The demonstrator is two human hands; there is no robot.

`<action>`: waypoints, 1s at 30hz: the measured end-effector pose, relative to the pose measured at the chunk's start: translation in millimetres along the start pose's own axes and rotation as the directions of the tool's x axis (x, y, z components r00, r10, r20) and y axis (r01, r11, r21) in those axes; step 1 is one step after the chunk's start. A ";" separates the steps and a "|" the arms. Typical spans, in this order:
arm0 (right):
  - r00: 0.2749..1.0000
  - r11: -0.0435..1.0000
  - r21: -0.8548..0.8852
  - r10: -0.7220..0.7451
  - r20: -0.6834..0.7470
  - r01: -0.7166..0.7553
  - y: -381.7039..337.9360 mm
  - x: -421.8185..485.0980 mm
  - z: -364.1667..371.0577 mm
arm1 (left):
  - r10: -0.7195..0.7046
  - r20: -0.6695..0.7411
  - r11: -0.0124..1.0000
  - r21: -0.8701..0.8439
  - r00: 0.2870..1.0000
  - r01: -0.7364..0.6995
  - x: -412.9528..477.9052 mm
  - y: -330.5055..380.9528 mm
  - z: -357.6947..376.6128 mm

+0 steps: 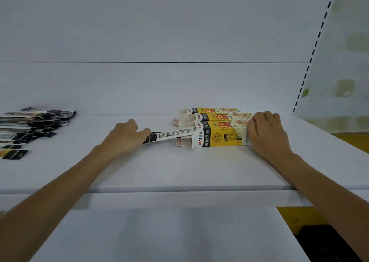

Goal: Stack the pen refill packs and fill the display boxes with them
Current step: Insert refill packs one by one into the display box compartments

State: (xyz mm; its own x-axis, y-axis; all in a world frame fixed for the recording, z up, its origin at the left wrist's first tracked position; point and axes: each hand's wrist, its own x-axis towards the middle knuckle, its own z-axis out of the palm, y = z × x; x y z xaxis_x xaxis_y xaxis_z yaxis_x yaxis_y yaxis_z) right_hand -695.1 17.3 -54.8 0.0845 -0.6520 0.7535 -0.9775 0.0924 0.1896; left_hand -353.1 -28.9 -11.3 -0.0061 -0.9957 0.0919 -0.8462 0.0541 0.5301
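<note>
Bright, diffuse light washed the white shelf (179, 168) bluish, with faint shadows below its front edge. Print on the display box (221, 136) at mid-shelf was sharp; refill packs (30, 126) at its left end were smeared. The front edge bowed; beyond the right end everything blurred.

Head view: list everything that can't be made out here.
- Nearest display box: its walls hide how full it is; the right hand covers its right end.
- Loose refill packs: cut off by the left edge, overlapping, uncountable.
- Refill pack in the left hand: print too small to read.
</note>
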 end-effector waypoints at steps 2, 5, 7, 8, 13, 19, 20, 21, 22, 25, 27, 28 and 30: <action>1.000 1.000 0.017 0.006 -0.007 -0.005 0.6 0.2 -0.2 | 0.053 -0.001 0.990 -0.134 0.999 -0.053 -6.0 5.8 3.7; 0.988 0.987 -0.074 -0.146 -0.045 0.142 3.9 -0.9 1.6 | 0.142 -0.005 0.956 -0.258 0.990 -0.138 -11.5 21.3 11.1; 0.976 0.974 -0.127 -0.200 -0.083 0.189 3.6 -0.1 -2.1 | 0.239 -0.003 0.925 -0.302 0.971 -0.228 -17.4 31.9 17.3; 0.972 0.969 -0.147 -0.213 -0.095 0.198 3.0 0.1 -3.9 | 0.318 0.015 0.901 -0.317 0.948 -0.297 -21.4 36.5 20.0; 0.971 0.968 -0.153 -0.216 -0.104 0.199 2.2 0.0 -5.2 | 0.513 0.067 0.852 -0.162 0.856 -0.498 -29.5 45.2 30.2; 0.984 0.978 -0.129 -0.170 -0.057 0.162 2.0 -0.8 -4.2 | 0.434 0.053 0.899 -0.086 0.899 -0.429 -26.9 44.3 34.8; 0.985 0.979 -0.131 -0.166 -0.047 0.158 1.7 -0.9 -4.5 | 0.440 0.054 0.898 -0.030 0.897 -0.438 -26.6 45.5 36.4; 0.986 0.980 -0.128 -0.161 -0.035 0.155 1.3 -0.7 -5.3 | 0.442 0.042 0.896 0.023 0.896 -0.443 -26.4 46.8 37.6; 0.988 0.981 -0.121 -0.154 -0.023 0.150 1.2 -0.8 -5.7 | 0.432 0.027 0.900 0.045 0.901 -0.433 -26.3 48.3 38.8; 0.993 0.989 -0.088 -0.118 0.016 0.119 0.6 -1.2 -5.1 | 0.360 -0.062 0.932 -0.033 0.931 -0.362 -29.2 53.0 40.0; 0.996 0.994 -0.064 -0.082 0.042 0.085 1.0 -1.7 -3.2 | 0.358 -0.140 0.932 -0.007 0.923 -0.363 -31.9 54.5 42.6; 0.996 0.996 -0.056 -0.067 0.051 0.070 1.4 -1.6 -2.5 | 0.387 -0.146 0.921 0.021 0.910 -0.388 -32.3 55.0 45.2; 0.996 0.997 -0.051 -0.060 0.061 0.063 1.4 -1.5 -2.4 | 0.443 -0.096 0.897 0.046 0.892 -0.440 -33.4 55.2 51.3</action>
State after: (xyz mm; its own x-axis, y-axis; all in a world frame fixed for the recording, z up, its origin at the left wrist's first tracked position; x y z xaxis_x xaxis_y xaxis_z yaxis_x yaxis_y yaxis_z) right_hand -696.2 20.2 -54.2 0.1306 -0.7012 0.7009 -0.9592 0.0895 0.2682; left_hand -427.0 3.5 -28.4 -0.3289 -0.8566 0.3975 -0.7808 0.4835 0.3957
